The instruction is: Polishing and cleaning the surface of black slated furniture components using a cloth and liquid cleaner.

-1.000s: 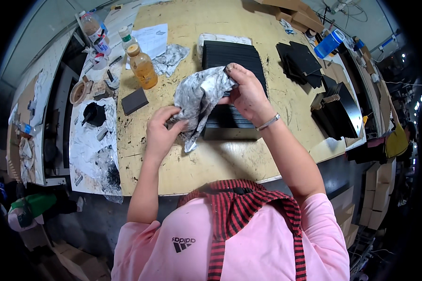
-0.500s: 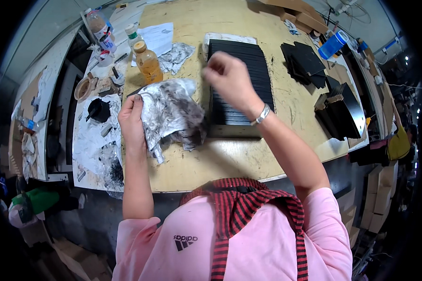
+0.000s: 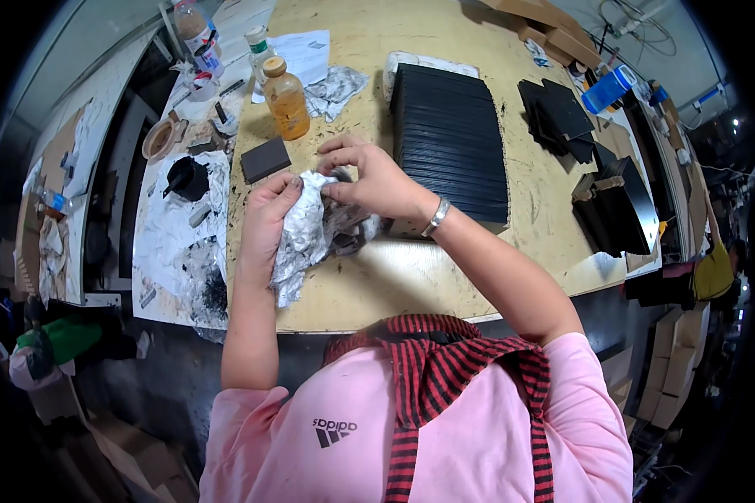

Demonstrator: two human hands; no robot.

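Note:
A white rag (image 3: 304, 239) with grey-black stains hangs bunched over the near part of the table. My left hand (image 3: 268, 216) is closed on its left side. My right hand (image 3: 376, 180) reaches in from the right, its thumb and index finger pinching the rag's top edge while the other fingers curve above it. Just beyond the left hand lies a dark grey rectangular block (image 3: 265, 160). To the right of the rag stands a long row of black panels (image 3: 449, 142), packed face to face. A bottle of amber liquid (image 3: 287, 107) stands past the block.
At left, smeared white paper (image 3: 169, 260) carries a small black cup (image 3: 187, 178). A second crumpled rag (image 3: 337, 90) lies behind the bottle. Loose black panels (image 3: 554, 117) and another black stack (image 3: 617, 210) are at right, near a blue bottle (image 3: 609, 89).
My right hand has come down and left from above the panel row to pinch the rag. The rag is more bunched, and the dark block beyond my left hand now shows.

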